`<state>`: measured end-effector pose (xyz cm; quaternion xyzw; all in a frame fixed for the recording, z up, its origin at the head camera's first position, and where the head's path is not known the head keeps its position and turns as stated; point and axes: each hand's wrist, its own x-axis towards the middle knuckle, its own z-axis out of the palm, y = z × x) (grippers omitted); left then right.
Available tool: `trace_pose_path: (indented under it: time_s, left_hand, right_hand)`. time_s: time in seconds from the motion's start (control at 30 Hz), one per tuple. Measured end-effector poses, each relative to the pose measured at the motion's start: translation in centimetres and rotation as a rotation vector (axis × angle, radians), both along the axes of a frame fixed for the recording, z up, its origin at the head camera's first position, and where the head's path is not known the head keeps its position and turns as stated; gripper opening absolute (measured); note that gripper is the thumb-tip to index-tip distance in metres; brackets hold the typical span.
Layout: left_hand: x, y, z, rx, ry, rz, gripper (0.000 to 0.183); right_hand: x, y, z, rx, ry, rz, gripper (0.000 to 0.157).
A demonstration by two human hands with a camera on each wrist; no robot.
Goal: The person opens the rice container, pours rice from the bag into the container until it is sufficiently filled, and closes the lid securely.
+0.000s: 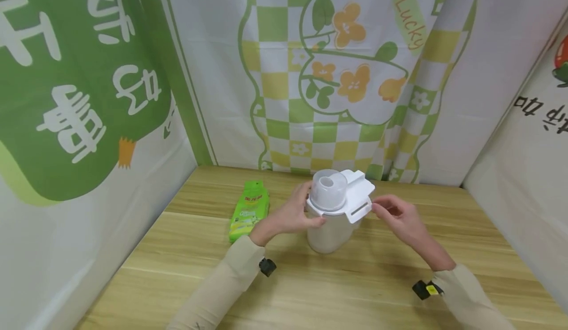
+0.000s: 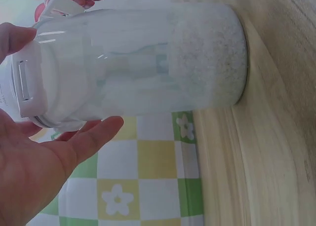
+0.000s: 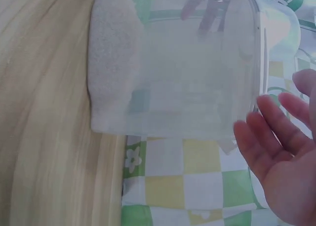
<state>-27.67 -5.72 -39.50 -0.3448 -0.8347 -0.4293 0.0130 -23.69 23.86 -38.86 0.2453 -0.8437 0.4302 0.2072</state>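
Note:
A clear storage container stands upright on the table, with a layer of white, rice-like grains at its bottom. Its white lid is on top, bearing a clear round cup and a slotted side clip that sticks outward. My left hand grips the container's upper left side around the lid's rim, thumb in front. At the lid's right edge, my right hand has its fingertips by the clip. In the right wrist view those fingers are loosely bent beside the rim.
A green packet lies on the wooden table, left of the container and close to my left forearm. Printed cloth hangs behind the table, with more cloth along both sides. Each wrist wears a small black camera.

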Motion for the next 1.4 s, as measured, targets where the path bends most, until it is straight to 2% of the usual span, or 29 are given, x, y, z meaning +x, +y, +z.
trace_pose_path:
  time_s: [0.1, 0.2, 0.4, 0.57, 0.73, 1.03, 1.17, 1.4]
  left_hand:
    - [-0.3, -0.3, 0.1, -0.015, -0.003, -0.023, 0.088]
    - [-0.6, -0.5, 0.1, 0.010, -0.011, -0.061, 0.085]
    - [-1.0, -0.6, 0.1, 0.084, -0.059, -0.117, 0.082]
    - [-1.1, -0.7, -0.1, 0.126, -0.117, -0.122, 0.080]
    - [-1.4, -0.8, -0.2, 0.146, -0.137, -0.133, 0.080]
    - [-2.1, -1.1, -0.6, 0.192, -0.158, -0.203, 0.085]
    - [-2.6, -1.4, -0.4, 0.168, -0.172, -0.212, 0.085]
    - [-3.3, -1.8, 0.6, 0.095, -0.191, -0.201, 0.086]
  right_hand:
    - [0.6, -0.8, 1.2, -0.004, 0.056, -0.043, 0.013]
    - [0.8, -1.3, 1.8, -0.038, 0.104, -0.043, 0.015]
    - [-0.9, -0.7, 0.2, -0.095, 0.202, -0.005, 0.025]
    - [-1.8, 0.1, -0.7, -0.027, 0.223, 0.002, 0.026]
    - [-1.8, 0.3, -0.8, 0.054, 0.257, -0.009, 0.027]
    - [-1.5, 0.0, -0.7, 0.176, 0.308, 0.014, 0.037]
    - [-1.5, 0.0, -0.8, 0.220, 0.291, -0.014, 0.041]
    - [-1.5, -0.4, -0.7, 0.288, 0.191, -0.029, 0.044]
